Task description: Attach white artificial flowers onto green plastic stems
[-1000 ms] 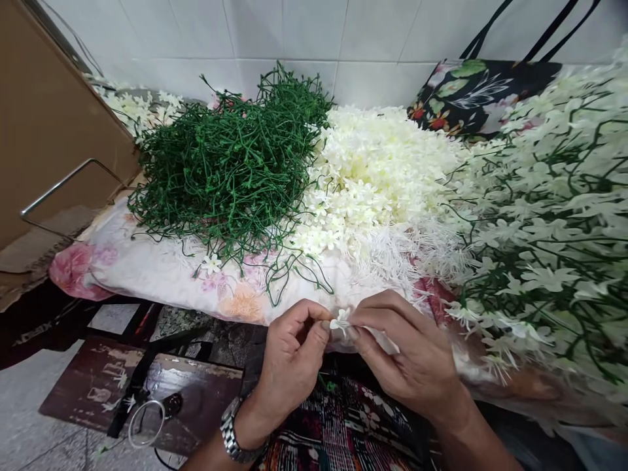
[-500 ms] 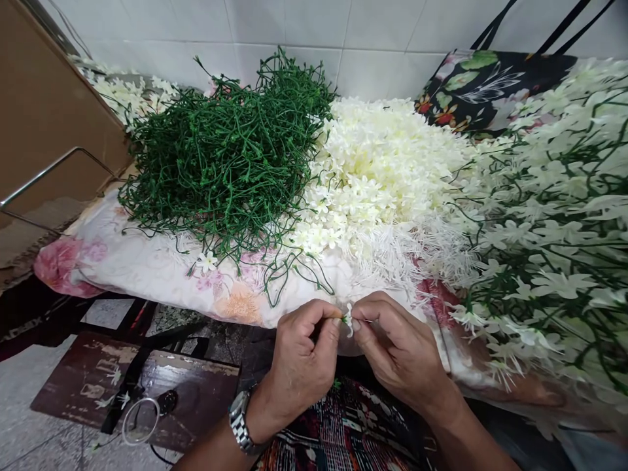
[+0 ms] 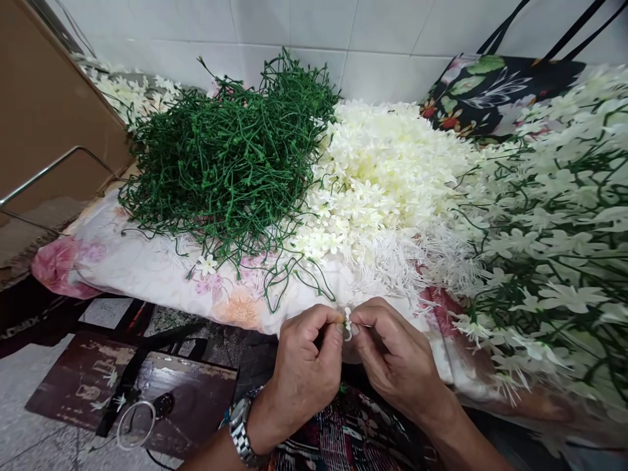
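My left hand [image 3: 307,369] and my right hand [image 3: 395,360] meet at the front edge of a flowered cloth [image 3: 147,268], fingertips pinched together on one small white artificial flower [image 3: 348,322]. A wristwatch sits on my left wrist. Behind the hands lie a heap of green plastic stems [image 3: 230,163], a heap of loose cream flower heads [image 3: 387,176] and a patch of thin white stamen pieces [image 3: 417,258]. Finished sprays of white flowers on green stems [image 3: 559,242] spread across the right side.
A brown cardboard sheet [image 3: 44,111] with a metal bar leans at the left. A dark wooden board [image 3: 127,392] with a ring lies on the floor below. A black floral bag [image 3: 490,91] rests against the tiled wall. Patterned fabric covers my lap.
Both hands have closed tighter around the small flower, which has turned from lying flat to edge-on between the fingertips. The view shifted slightly.
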The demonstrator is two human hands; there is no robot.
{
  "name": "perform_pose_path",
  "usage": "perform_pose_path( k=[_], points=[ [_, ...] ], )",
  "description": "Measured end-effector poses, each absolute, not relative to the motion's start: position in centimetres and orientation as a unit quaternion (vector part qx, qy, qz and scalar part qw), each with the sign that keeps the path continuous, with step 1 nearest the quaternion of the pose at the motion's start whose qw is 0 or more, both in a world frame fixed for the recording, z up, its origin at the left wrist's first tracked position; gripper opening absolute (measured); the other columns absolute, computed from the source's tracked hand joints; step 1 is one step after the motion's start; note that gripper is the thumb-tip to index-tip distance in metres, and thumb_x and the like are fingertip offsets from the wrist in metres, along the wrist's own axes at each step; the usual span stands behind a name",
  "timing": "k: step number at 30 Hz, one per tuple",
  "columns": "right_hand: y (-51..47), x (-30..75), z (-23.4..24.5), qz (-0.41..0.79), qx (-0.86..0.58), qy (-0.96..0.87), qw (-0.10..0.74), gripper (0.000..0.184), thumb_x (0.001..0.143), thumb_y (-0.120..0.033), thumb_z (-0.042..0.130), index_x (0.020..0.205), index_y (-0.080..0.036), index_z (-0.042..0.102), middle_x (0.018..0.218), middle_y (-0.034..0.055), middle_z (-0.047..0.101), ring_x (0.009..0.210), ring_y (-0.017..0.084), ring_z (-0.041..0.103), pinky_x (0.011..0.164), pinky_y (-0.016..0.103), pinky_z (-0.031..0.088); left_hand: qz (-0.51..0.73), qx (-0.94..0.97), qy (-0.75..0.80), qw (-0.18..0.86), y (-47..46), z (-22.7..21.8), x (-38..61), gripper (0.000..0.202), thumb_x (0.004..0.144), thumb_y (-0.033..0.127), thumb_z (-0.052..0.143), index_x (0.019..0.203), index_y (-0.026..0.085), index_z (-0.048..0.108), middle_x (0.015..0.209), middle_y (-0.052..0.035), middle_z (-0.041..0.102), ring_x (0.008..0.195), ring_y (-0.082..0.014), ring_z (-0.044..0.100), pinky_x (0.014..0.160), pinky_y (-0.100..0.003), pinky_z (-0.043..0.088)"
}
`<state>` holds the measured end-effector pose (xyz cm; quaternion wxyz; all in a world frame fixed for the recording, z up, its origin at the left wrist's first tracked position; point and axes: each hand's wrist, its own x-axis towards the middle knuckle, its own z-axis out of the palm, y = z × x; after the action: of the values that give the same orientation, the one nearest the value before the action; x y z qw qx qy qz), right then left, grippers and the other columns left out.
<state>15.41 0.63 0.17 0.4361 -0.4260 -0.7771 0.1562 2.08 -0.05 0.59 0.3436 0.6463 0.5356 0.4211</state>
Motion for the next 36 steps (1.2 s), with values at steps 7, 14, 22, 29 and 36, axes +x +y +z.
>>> perform_pose_path(
  k=[7, 14, 22, 29, 36],
  points=[
    [0.52, 15.58, 0.22, 0.174, -0.435, -0.758, 0.454, 0.012, 0.084, -0.008, 0.049, 0.081, -0.018, 0.053, 0.067, -0.0003, 0.055, 0.058, 0.01, 0.053, 0.05, 0.019, 0.044, 0.401, 0.646, 0.522, 0.386, 0.08, 0.85, 1.71, 0.015, 0.08, 0.01, 0.047, 0.069, 0.017, 0.055, 0.059, 0.0028, 0.057, 0.054, -0.01, 0.052, 0.053, -0.019, 0.041],
    [0.54, 15.76, 0.48, 0.202, -0.448, -0.744, 0.454, 0.012, 0.084, -0.01, 0.049, 0.076, -0.017, 0.054, 0.064, -0.0019, 0.055, 0.056, 0.008, 0.052, 0.049, 0.017, 0.043, 0.378, 0.734, 0.5, 0.261, -0.48, 0.9, 1.64, 0.017, 0.082, 0.006, 0.044, 0.077, 0.016, 0.058, 0.065, -0.0012, 0.06, 0.059, -0.0122, 0.054, 0.056, -0.022, 0.042],
    [0.64, 15.7, 0.27, 0.195, -0.443, -0.748, 0.454, 0.011, 0.084, -0.01, 0.048, 0.08, -0.018, 0.054, 0.066, -0.0011, 0.055, 0.057, 0.009, 0.053, 0.05, 0.019, 0.044, 0.357, 0.772, 0.49, 0.19, -0.19, 0.54, 1.71, 0.024, 0.082, 0.004, 0.039, 0.066, 0.017, 0.052, 0.057, -0.0003, 0.051, 0.052, -0.0117, 0.045, 0.051, -0.024, 0.036],
    [0.64, 15.46, 0.02, 0.178, -0.435, -0.765, 0.44, 0.012, 0.085, -0.008, 0.046, 0.082, -0.018, 0.051, 0.066, -0.0008, 0.053, 0.057, 0.01, 0.051, 0.05, 0.02, 0.044, 0.376, 0.758, 0.497, 0.192, -0.06, 0.27, 2.12, 0.025, 0.082, 0.005, 0.039, 0.064, 0.018, 0.05, 0.055, 0.0004, 0.05, 0.05, -0.0113, 0.044, 0.049, -0.024, 0.034],
    [0.55, 15.69, -0.22, 0.178, -0.435, -0.76, 0.45, 0.01, 0.087, -0.01, 0.048, 0.088, -0.018, 0.054, 0.071, 0.0008, 0.057, 0.063, 0.01, 0.055, 0.056, 0.021, 0.047, 0.41, 0.703, 0.509, 0.281, 0.16, 0.46, 1.79, 0.018, 0.08, 0.009, 0.044, 0.068, 0.017, 0.055, 0.058, 0.0013, 0.053, 0.053, -0.0107, 0.047, 0.052, -0.021, 0.037]
  ],
)
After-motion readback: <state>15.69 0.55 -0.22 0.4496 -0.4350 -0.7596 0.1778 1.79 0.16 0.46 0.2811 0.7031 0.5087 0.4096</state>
